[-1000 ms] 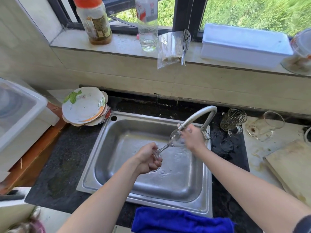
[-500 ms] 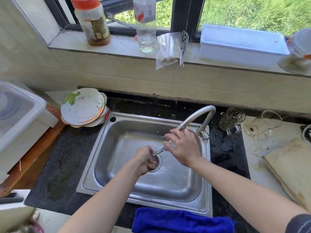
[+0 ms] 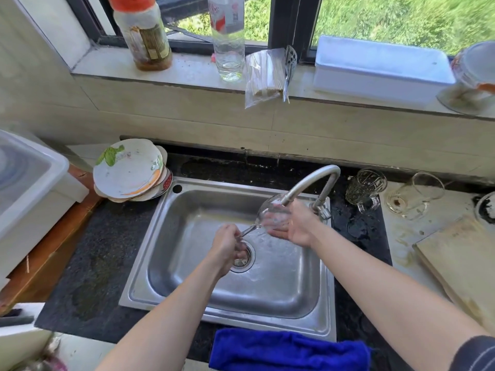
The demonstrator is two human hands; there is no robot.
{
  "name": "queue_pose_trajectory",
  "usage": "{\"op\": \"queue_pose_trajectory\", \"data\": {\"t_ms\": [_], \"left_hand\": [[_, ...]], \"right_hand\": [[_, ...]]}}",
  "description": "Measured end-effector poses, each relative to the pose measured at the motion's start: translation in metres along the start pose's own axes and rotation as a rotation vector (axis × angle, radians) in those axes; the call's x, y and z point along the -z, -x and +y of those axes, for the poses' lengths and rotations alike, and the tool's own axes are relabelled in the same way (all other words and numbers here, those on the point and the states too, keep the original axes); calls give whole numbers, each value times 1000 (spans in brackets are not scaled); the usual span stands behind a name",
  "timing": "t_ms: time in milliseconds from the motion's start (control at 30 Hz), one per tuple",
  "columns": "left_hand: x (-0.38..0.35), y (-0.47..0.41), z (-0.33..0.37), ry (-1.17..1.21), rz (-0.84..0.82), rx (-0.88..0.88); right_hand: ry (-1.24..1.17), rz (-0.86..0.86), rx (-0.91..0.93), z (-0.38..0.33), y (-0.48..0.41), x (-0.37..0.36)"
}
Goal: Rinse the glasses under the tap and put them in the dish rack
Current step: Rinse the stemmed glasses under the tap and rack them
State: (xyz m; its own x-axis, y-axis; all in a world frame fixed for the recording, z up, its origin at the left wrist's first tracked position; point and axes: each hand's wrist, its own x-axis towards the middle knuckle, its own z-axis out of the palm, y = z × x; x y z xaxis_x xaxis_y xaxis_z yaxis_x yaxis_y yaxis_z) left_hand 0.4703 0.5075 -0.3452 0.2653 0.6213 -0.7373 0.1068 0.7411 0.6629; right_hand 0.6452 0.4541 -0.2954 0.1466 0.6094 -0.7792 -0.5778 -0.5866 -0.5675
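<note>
Mid-rinse: left hand (image 3: 227, 250) pinches the wine glass (image 3: 270, 212) stem, right hand (image 3: 297, 226) flat-open against the bowl under the tap (image 3: 313, 180); needs racking next, I'd say.

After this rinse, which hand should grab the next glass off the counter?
Probably right hand: it's open against the wine glass bowl, and the patterned glass and clear glass sit on that side; left hand grips the stem.
</note>
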Motion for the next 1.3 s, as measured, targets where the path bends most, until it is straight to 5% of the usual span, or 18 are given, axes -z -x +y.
{"op": "queue_pose_trajectory", "data": {"t_ms": [233, 333, 433, 567, 667, 833, 967, 1100, 1300], "left_hand": [[2, -5, 11, -228, -38, -180], [-2, -11, 14, -260, -39, -251], [-20, -14, 9, -274, 10, -297], [-46, -16, 8, 161, 194, -95], [-68, -15, 5, 236, 39, 94], [-100, -7, 8, 254, -145, 158], [-115, -9, 5, 237, -98, 163], [-120, -14, 0, -60, 143, 40], [-128, -11, 7, -319, -31, -166]], "right_hand": [[-82, -182, -132, 0, 12, 19], [71, -191, -170, 1, 22, 30], [268, 93, 32, 6, 25, 26], [369, 197, 400, 16, 36, 22], [621, 340, 637, 26, 42, 29], [933, 384, 871, 41, 54, 46], [1082, 444, 1050, 43, 65, 60], [1143, 429, 1122, 46, 74, 64], [840, 498, 887, 40, 80, 75]]}}
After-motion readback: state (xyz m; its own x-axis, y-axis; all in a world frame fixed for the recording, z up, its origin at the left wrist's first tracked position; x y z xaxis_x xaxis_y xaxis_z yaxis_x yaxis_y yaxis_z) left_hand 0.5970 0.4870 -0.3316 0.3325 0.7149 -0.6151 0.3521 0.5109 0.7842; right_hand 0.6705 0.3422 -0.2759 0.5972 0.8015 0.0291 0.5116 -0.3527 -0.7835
